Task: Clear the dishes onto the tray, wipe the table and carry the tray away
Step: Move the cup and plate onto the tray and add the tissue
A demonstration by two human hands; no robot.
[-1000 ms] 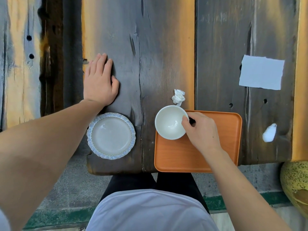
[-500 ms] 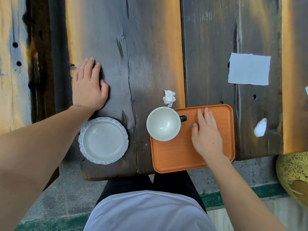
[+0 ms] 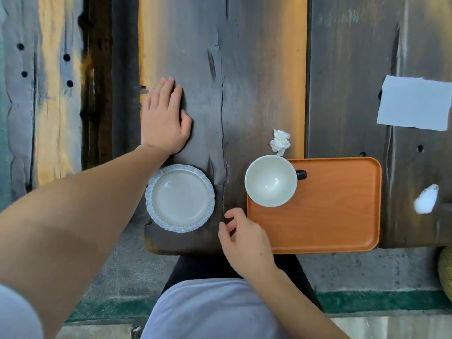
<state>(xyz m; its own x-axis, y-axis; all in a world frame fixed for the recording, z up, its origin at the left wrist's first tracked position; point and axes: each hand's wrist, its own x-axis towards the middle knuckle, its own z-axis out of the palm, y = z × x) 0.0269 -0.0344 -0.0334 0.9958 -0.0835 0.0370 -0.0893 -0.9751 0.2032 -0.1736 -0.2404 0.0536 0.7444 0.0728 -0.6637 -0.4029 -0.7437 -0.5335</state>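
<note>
An orange tray point(image 3: 337, 216) lies at the table's near edge. A white cup point(image 3: 270, 181) with a dark handle stands on the tray's far left corner. Left of the tray, a white plate point(image 3: 180, 198) with a blue scalloped rim rests on the dark wooden table point(image 3: 244, 81). My left hand point(image 3: 164, 121) lies flat on the wood just beyond the plate, holding nothing. My right hand point(image 3: 242, 241) hovers between the plate and the tray's near left corner, fingers loosely curled and empty.
A crumpled white tissue point(image 3: 280, 142) lies just beyond the cup. A flat white paper napkin point(image 3: 415, 106) sits at the far right, and a small white scrap point(image 3: 426, 199) lies right of the tray. A yellowish object point(image 3: 446, 272) pokes in at the right edge below the table.
My right hand let go of the cup on the tray, then moved left off the tray toward the plate. The left hand has stayed flat on the table.
</note>
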